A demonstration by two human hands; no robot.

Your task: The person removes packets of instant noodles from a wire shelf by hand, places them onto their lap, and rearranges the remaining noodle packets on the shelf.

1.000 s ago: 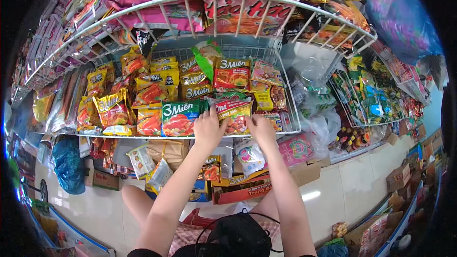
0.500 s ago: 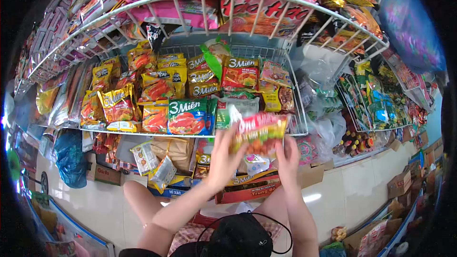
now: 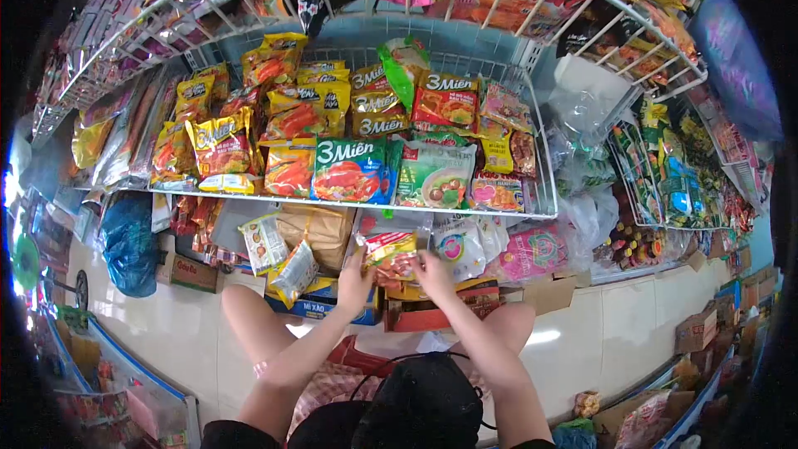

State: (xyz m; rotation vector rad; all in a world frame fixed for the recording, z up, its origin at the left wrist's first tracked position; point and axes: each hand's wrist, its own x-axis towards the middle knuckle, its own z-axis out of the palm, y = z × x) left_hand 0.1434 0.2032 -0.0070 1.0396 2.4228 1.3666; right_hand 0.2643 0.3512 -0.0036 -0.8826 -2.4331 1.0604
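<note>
A red and yellow instant noodle packet [image 3: 391,254] is held low in front of the wire rack. My left hand [image 3: 355,283] grips its left end, and my right hand [image 3: 435,276] is closed at its right end. Below the packet, my hands are just above open boxes by my knees. White and pink packets [image 3: 461,251] lie right beyond my right hand. Left of my left hand are two pale packets [image 3: 293,273] and a brown paper bundle [image 3: 316,233].
Above, a white wire shelf [image 3: 349,205] carries rows of noodle packets, among them a green packet [image 3: 349,170]. Another wire shelf [image 3: 607,0] juts out overhead. A blue plastic bag [image 3: 129,241] sits at left; cartons [image 3: 187,273] stand on the tiled floor.
Both hands have brought the noodle packet down and left, from in front of the shelf to low above the boxes. The view has shifted, so the shelves appear slightly farther right.
</note>
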